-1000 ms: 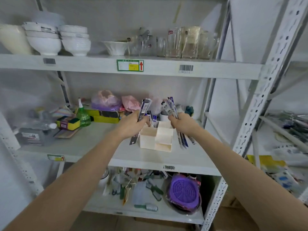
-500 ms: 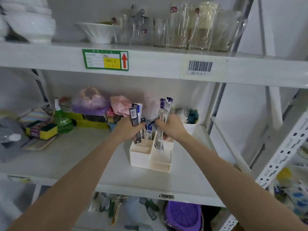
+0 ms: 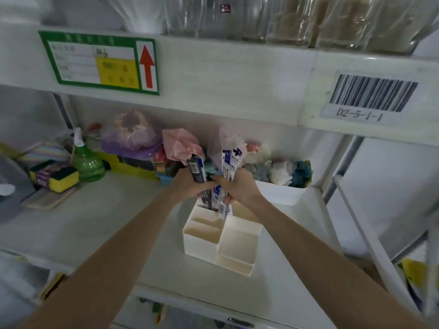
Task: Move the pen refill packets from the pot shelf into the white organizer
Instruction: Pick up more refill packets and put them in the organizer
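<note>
White plastic organizer [image 3: 222,243] sits at six o'clock of both hands. Left hand [image 3: 190,186] and right hand [image 3: 240,186], now pressed together, fingers clasping slim blue-and-white refill packets [image 3: 228,169], lower them into its rear compartment.

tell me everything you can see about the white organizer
The white organizer looks like smooth plastic, a boxy desk caddy split into several open compartments, with lower trays in front and taller ones behind. It stands upright on the white shelf. The front compartments look empty. Both hands, left hand and right hand, hold pen refill packets upright over its rear compartments, lower ends dipping in.
</note>
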